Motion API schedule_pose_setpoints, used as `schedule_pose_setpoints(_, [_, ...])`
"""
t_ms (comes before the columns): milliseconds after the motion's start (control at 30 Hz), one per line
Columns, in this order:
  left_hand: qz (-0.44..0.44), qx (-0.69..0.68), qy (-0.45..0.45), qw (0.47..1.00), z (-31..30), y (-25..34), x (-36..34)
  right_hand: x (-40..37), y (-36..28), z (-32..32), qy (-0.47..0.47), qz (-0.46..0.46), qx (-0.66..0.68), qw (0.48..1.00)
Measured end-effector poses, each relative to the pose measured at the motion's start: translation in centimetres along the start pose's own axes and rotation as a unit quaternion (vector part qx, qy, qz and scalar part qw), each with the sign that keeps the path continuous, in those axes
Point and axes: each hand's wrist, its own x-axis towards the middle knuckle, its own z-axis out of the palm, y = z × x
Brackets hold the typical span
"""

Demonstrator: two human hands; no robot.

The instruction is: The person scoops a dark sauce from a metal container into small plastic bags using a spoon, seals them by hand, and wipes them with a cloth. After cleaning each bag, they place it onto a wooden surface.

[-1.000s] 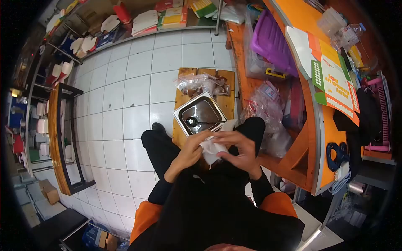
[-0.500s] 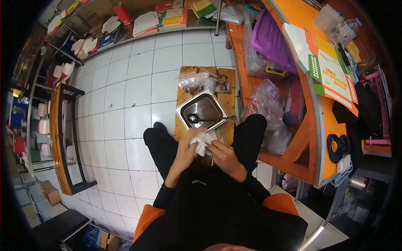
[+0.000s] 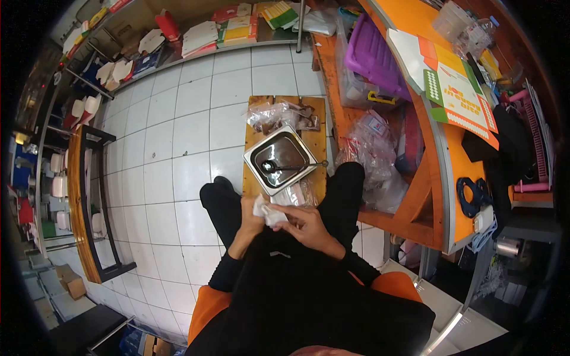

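Both of my hands hold a crumpled white tissue (image 3: 271, 215) above my lap. My left hand (image 3: 250, 219) is closed on its left side, and my right hand (image 3: 306, 228) pinches its right side. Just beyond them, a metal pan (image 3: 259, 178) with dark liquid stands on a small wooden stool (image 3: 252, 140). A ladle (image 3: 293, 168) lies in the pan, its handle reaching over the right rim. Clear plastic bags with brown contents (image 3: 279, 115) lie at the stool's far end. Another clear plastic packet (image 3: 299, 193) is between the pan and my hands.
On the right is an orange table (image 3: 380, 13) with printed cardboard (image 3: 460, 95) and dark-blue-handled scissors (image 3: 472, 196). Below it are plastic bags (image 3: 373, 151) and a purple basket (image 3: 377, 56). A wooden bench (image 3: 79, 202) stands on the left; a shelf with cartons (image 3: 202, 37) is at the back.
Both hands and the tissue have moved slightly left and down, away from the pan. My right fingers have spread more across the tissue. The whole view has shifted slightly.
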Motion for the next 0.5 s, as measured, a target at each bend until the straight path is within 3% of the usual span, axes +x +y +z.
schedule_pose_setpoints(33, [-0.029,-0.051,0.044,0.997,0.5,1.0,-0.1,-0.1,-0.7,-0.1,-0.007,-0.010,-0.027,1.000])
schedule_pose_setpoints(167, [-0.052,-0.039,-0.077,0.995,1.1,1.0,-1.0,0.1,2.5,-0.8,-0.039,-0.167,-0.253,0.952])
schedule_pose_setpoints(200, [-0.049,-0.050,-0.112,0.991,1.2,0.7,-1.6,-0.2,3.8,-0.7,-0.027,-0.154,-0.239,0.958])
schedule_pose_setpoints(300, [-0.030,0.157,-0.154,0.975,0.4,0.2,-2.9,-1.0,5.8,0.0,-0.029,-0.080,-0.230,0.969])
schedule_pose_setpoints(367, [-0.071,0.238,-0.168,0.954,0.5,-0.7,-3.3,-1.6,6.2,0.6,-0.040,0.058,-0.107,0.992])
schedule_pose_setpoints(433, [-0.117,0.267,-0.184,0.939,0.9,-2.5,-3.7,-2.0,7.4,0.4,-0.044,0.216,0.013,0.975])
schedule_pose_setpoints(467, [-0.134,0.311,-0.236,0.911,0.6,-3.2,-3.5,-2.5,9.7,0.0,-0.047,0.191,0.025,0.980])
schedule_pose_setpoints(500, [-0.082,0.309,-0.225,0.920,0.0,-4.2,-3.1,-2.9,11.9,-0.6,-0.050,0.187,-0.021,0.981])
